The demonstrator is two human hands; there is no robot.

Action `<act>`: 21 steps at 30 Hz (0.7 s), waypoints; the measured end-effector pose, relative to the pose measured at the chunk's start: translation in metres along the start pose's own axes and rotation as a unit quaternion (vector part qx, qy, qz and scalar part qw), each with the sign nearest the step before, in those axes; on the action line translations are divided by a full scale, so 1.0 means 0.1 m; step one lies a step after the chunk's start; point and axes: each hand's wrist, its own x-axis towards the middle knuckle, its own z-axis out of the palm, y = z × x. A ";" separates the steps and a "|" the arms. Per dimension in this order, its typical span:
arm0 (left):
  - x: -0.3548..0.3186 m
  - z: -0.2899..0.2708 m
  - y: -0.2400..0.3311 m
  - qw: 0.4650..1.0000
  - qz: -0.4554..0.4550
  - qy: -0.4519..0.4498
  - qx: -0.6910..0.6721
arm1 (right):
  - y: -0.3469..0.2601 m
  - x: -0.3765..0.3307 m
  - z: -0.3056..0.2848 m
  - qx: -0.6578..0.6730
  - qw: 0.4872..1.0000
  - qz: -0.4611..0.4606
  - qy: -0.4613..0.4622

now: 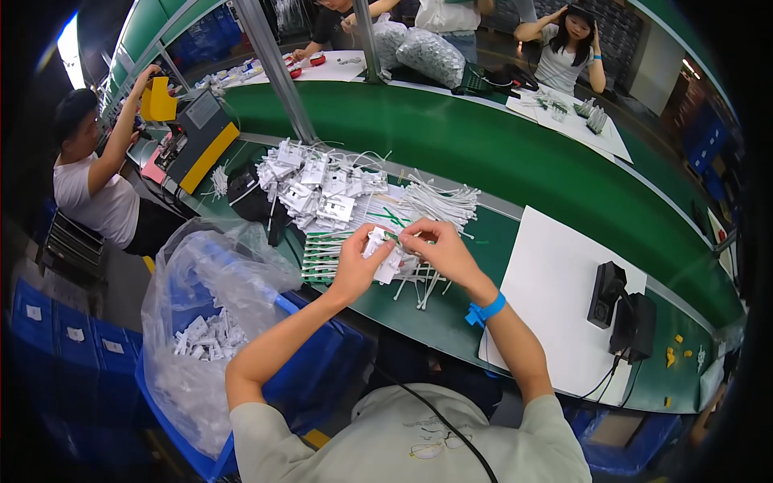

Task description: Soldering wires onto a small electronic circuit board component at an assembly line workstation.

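Observation:
My left hand (358, 259) is closed around a white plastic housing (388, 267) above the green bench. Against the housing's upper right side, the fingers of my right hand (441, 248) are pinched together. Some green shows by the fingertips, but what the right hand pinches is too small to make out. Under and beside both hands lie white cables with green ends (320, 256). Just beyond them a large heap of white plastic housings (314, 181) rises, with a bundle of white cables (443, 201) to its right.
At lower left stands a blue bin (173, 419) lined with clear plastic, holding more white parts (211, 336). A white board (547, 282) and black devices (632, 322) lie right. A metal post (278, 72) rises behind the heap. Co-workers sit left and across the green divider (419, 121).

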 end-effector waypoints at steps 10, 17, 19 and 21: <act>-0.09 0.08 0.18 0.986 -0.005 -0.161 0.041 | -0.21 -0.01 -0.34 0.062 0.978 0.146 -0.135; -0.06 0.17 0.23 0.967 -0.027 -0.250 0.040 | -0.35 -0.22 -0.53 0.024 0.984 0.145 -0.100; 0.00 0.27 0.27 0.960 -0.004 -0.256 0.112 | -0.38 -0.31 -0.65 -0.003 0.985 0.146 -0.090; 0.14 0.36 0.20 0.939 -0.046 -0.304 0.157 | -0.36 -0.43 -0.77 -0.021 0.987 0.145 -0.059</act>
